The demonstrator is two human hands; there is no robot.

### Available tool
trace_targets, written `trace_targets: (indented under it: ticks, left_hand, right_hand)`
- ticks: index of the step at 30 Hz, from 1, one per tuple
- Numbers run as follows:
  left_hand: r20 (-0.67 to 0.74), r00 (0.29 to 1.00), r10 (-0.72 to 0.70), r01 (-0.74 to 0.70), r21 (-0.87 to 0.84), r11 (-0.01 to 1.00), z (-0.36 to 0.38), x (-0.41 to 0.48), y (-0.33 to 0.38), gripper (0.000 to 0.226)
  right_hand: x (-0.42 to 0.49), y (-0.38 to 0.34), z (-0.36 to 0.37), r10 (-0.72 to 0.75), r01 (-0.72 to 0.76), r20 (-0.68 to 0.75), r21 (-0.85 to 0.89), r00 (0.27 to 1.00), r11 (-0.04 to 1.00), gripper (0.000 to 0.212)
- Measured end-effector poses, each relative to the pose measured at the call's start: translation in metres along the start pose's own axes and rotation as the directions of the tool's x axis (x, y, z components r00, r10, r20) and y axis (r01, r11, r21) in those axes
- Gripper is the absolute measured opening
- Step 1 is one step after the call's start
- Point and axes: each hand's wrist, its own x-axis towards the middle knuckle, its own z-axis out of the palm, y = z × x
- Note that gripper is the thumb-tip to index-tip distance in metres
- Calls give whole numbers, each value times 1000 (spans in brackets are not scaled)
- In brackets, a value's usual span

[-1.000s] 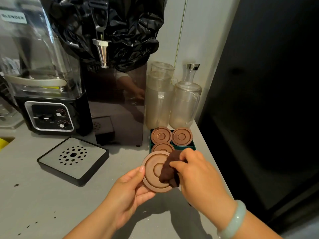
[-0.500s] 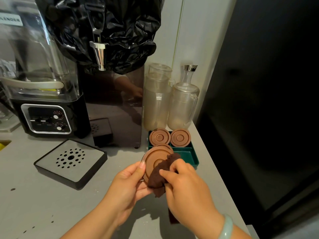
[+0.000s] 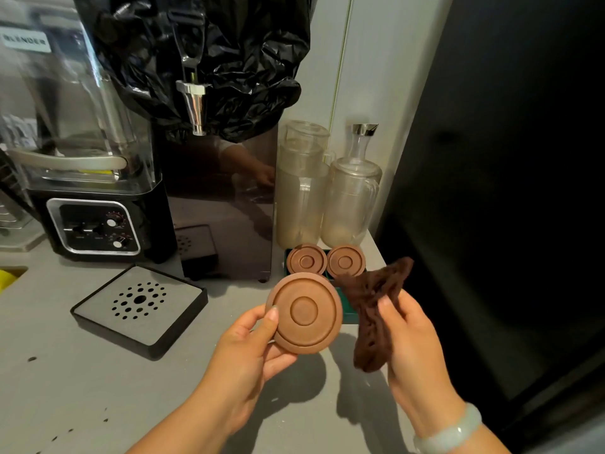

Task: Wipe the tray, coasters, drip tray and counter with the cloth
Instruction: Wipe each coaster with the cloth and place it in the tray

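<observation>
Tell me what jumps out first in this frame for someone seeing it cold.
Front and centre, the left hand holds up a round brown coaster face-on, thumb on its rim, while the right hand has a dark brown cloth in its grip just beside it, not touching it. Above them looms a dispenser wrapped in a crumpled black bag with a chrome tap. At left, a perforated drip tray sits loose on the grey counter.

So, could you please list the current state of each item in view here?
Coaster: held up in left hand, apart from cloth.
Cloth: bunched in right hand.
Two coasters: in green tray.
Drip tray: flat on counter.
Two jugs: lidded, upright.
</observation>
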Motion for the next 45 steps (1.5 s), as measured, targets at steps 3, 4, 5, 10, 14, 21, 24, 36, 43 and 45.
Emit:
trace_targets:
  ticks: [3,4,5,10,14,21,24,36,43,45]
  left_hand:
    - [37,999,-39,39,-14,999,10,-3,-3,19]
    - [27,999,-43,44,-19,999,12,-2,-3,20]
    - [13,999,-44,45,-29,999,15,-1,-3,20]
    - [-16,1000,-25,24,-48,999,27,1,-2,23]
    - [-89,996,12,-9,35,999,32,2,-6,21]
    - [121,956,-266,290,-277,916,27,7,-18,61]
    - [197,930,-309,360,-338,869,28,12,-28,49]
    - [-116,982,-146,142,-48,989,35,40,-48,43]
    - [-107,971,-213,198,-135,971,16,63,-47,23]
    - [-115,975,-190,175,-127,976,7,70,-53,31]
  right_hand:
    - [7,-2,11,157,-196,146,307,977,931,26]
    - [8,-2,15,184,-241,201,313,962,919,33]
    - [7,-1,19,211,-282,254,288,944,915,46]
    - [5,5,26,332,-480,496,205,802,853,70]
    - [4,13,22,304,-517,537,305,787,800,71]
    - [-2,39,16,434,-625,513,287,741,726,71]
    - [1,47,11,486,-524,279,75,828,848,55]
    - [32,53,-29,456,-389,141,-341,879,855,11]
    - [117,46,-71,135,-182,-167,-315,977,931,16]
    - [143,47,-71,60,-111,-121,-481,991,870,20]
